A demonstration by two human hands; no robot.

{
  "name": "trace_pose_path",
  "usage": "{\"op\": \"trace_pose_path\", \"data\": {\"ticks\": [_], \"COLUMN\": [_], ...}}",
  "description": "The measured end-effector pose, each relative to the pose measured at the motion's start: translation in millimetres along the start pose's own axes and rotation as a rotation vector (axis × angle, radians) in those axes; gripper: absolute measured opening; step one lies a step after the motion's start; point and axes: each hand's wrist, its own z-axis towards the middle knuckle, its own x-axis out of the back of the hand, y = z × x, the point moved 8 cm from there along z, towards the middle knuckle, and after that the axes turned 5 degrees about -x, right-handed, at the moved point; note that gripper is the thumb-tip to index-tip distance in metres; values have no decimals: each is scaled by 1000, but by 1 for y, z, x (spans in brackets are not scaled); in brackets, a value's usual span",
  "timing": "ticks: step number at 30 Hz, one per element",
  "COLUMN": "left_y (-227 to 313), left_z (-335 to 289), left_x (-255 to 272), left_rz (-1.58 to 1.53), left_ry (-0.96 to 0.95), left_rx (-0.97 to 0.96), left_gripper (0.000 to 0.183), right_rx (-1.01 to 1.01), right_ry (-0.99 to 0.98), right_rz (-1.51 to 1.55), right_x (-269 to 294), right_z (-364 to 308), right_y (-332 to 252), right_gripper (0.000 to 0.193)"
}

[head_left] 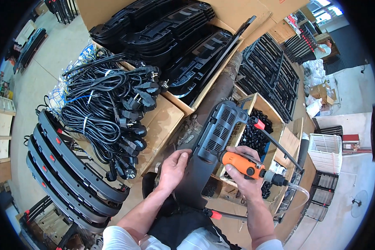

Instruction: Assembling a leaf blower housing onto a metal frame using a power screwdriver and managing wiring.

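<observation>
Four curved grey bars (76, 166) stand left of one vented black panel (216, 135), which slants between both hands. Beside the panel's lower right, the right hand (246, 186) wraps round one orange drill (237, 160), its tip hard to make out; by the panel's left edge, the left hand (172, 170) bends its fingers, grip unclear.
</observation>
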Motion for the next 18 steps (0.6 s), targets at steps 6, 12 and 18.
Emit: {"op": "trace_pose_path", "data": {"ticks": [6,12,18], "left_y": [24,13,15], "left_z": [-2,2,3], "left_x": [-14,-17,-16], "left_rz": [712,696,664], "left_ry": [10,-48,-1], "left_rx": [-412,-213,-264], "left_gripper": [40,39,37], "right_rx": [-35,-87,-113], "right_ry": [-29,-8,-29], "right_rz": [-73,-78,-130], "right_x": [-7,-9,-11], "right_z": [13,20,23], "right_y": [5,8,10], "right_gripper": [52,56,54]}}
